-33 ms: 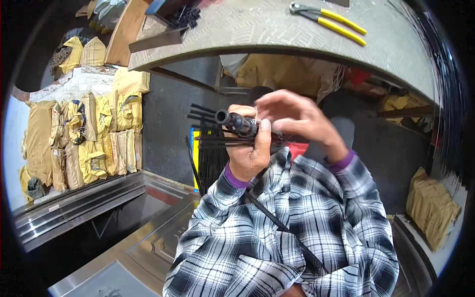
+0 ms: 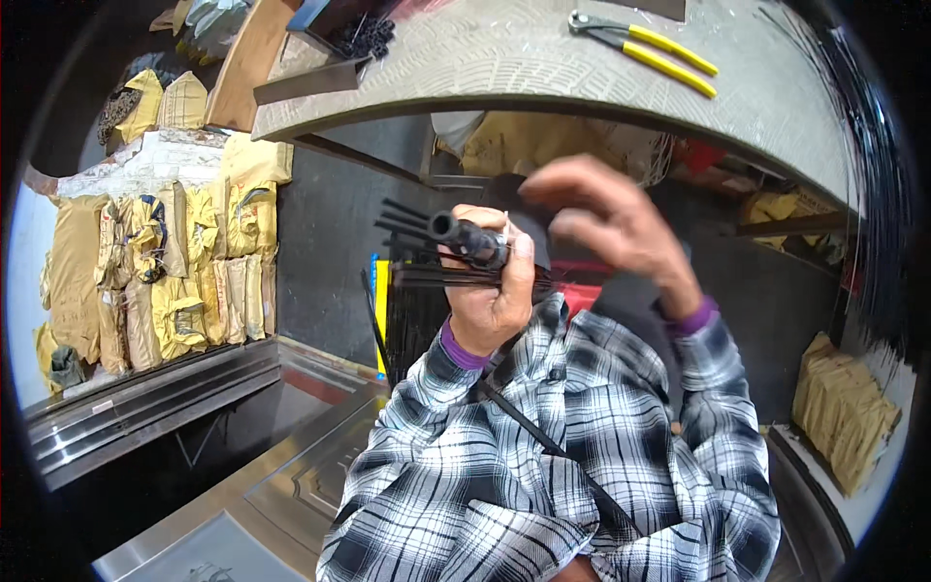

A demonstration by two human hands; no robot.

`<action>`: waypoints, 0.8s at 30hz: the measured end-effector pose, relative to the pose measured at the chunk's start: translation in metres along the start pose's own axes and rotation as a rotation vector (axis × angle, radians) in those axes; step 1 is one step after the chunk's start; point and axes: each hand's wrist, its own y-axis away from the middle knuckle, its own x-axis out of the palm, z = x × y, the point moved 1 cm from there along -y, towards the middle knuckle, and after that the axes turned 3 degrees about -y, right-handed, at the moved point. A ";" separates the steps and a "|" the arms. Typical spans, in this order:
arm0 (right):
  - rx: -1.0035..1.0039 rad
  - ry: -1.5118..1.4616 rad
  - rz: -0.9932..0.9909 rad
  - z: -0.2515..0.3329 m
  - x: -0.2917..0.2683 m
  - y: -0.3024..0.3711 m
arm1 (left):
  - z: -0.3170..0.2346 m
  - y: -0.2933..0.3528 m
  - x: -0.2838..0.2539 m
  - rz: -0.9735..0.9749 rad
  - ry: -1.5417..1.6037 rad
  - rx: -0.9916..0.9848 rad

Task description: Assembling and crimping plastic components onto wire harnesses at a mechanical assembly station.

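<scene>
My left hand (image 2: 490,296) is closed around a short black tube (image 2: 470,242) with a flared, hollow end that faces up and left. Several thin black rods (image 2: 427,276) lie along the tube and fan out past my fingers. A small whitish strip shows by my left thumb, too small to name. To the right of the tube, my right hand (image 2: 626,223) is raised and apart from it. Its fingers are curved and blurred, with a gap between thumb and forefinger, and nothing shows between them.
Ahead stands a pale worktop (image 2: 504,73) bearing yellow-handled pincers (image 2: 669,60) and a heap of small black pieces (image 2: 364,37). Long black strands (image 2: 878,194) hang at its right end. Paper-wrapped packages (image 2: 179,281) line the left wall; a brown stack (image 2: 842,412) stands right.
My right hand has drawn away from the tube, to the right, and its fingers have come off it. The left hand keeps its hold almost in the same place.
</scene>
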 end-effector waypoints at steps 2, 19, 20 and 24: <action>-0.260 0.869 -0.280 0.004 -0.053 -0.015 | 0.003 0.002 -0.001 0.053 -0.167 0.064; 0.199 0.879 -0.360 -0.004 -0.128 -0.008 | -0.004 0.008 -0.015 0.239 0.007 0.000; 0.386 0.432 -0.438 0.011 -0.098 0.017 | -0.004 0.007 -0.015 0.230 0.016 0.000; 0.018 0.539 -0.106 0.043 -0.018 0.049 | -0.006 0.009 -0.013 0.246 -0.086 0.134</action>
